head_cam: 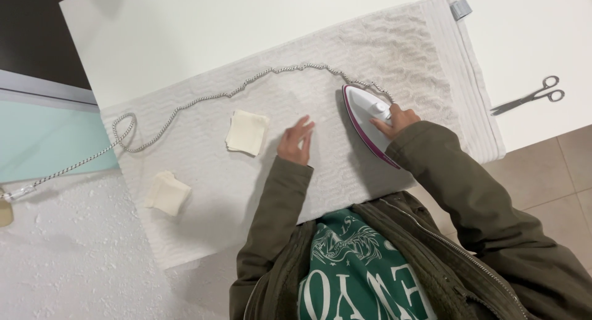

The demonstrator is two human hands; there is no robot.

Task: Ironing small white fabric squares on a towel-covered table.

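A grey tag (460,8) sticks out at the towel's (407,42) upper right edge. Scissors (529,97) lie right of it on the table (185,30). Two cream fabric stacks (246,132) (168,193) sit left of centre. The right hand (398,119) grips the iron (367,119), its cord (203,99) trailing left. The left hand (296,141) rests flat, fingers spread, on the towel.

The right hand (394,119) hides the iron's (367,119) handle. The cord (185,107) runs off the left edge, its plug unseen. The sleeve covers the iron's rear.
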